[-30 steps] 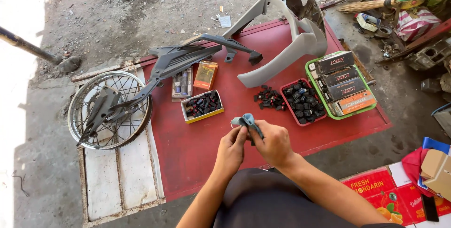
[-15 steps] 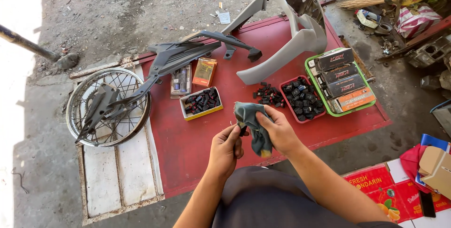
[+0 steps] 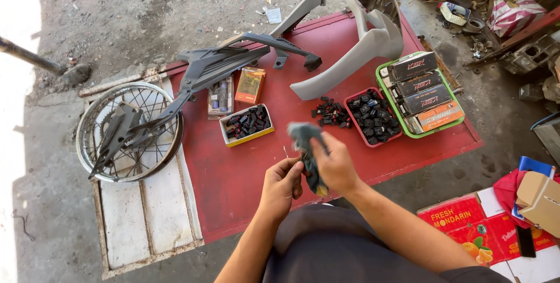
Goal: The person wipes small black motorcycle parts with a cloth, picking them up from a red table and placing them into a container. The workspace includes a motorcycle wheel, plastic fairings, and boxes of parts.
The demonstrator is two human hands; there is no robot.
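My right hand (image 3: 333,166) grips a grey-blue rag (image 3: 304,137) above the red board (image 3: 233,172). My left hand (image 3: 281,185) is pinched shut right beside it, fingertips against the rag's lower part; whatever small piece it holds is hidden by the cloth. Just beyond the hands lie a yellow box (image 3: 248,125) of small black parts, a loose pile of black parts (image 3: 329,112) and a red tray (image 3: 374,121) full of the same.
A green tray (image 3: 423,97) holds dark cartons. A grey plastic fairing (image 3: 361,44) and a black frame piece (image 3: 224,67) lie at the back. A spoked wheel rim (image 3: 128,131) rests at left. A printed fruit carton (image 3: 472,224) stands at right.
The rag has been shaken out from a bunch into a hanging strip and now blurs with motion. Both hands stay together at the board's near edge.
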